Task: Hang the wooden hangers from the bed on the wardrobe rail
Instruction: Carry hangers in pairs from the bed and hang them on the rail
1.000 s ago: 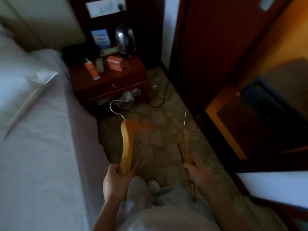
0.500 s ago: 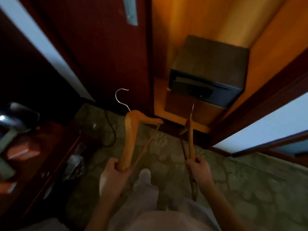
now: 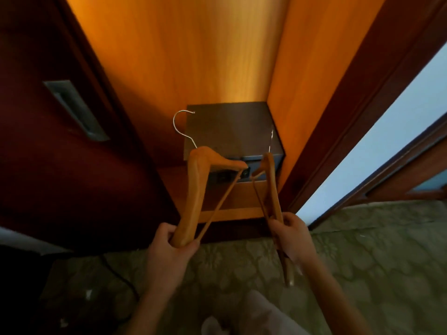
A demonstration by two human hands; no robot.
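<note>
I stand facing the open wardrobe (image 3: pixel 193 56), lit orange inside. My left hand (image 3: pixel 169 252) grips one arm end of a wooden hanger (image 3: pixel 196 189) with its metal hook up at the left. My right hand (image 3: pixel 290 235) grips a second wooden hanger (image 3: pixel 271 184), seen nearly edge-on, its thin hook pointing up. Both hangers are held upright in front of the wardrobe's lower shelf. The wardrobe rail is out of view above the frame.
A dark grey safe (image 3: pixel 232 131) sits on the low wardrobe shelf (image 3: pixel 232 213) behind the hangers. A dark red sliding door (image 3: pixel 60 153) with a metal recessed handle (image 3: pixel 75 110) is at left. Patterned carpet (image 3: pixel 362 262) lies underfoot, with a cable (image 3: pixel 121 276) at left.
My view has swung from the bed and nightstand round to the wardrobe. Both hands kept their hangers and now hold them closer to the open wardrobe.
</note>
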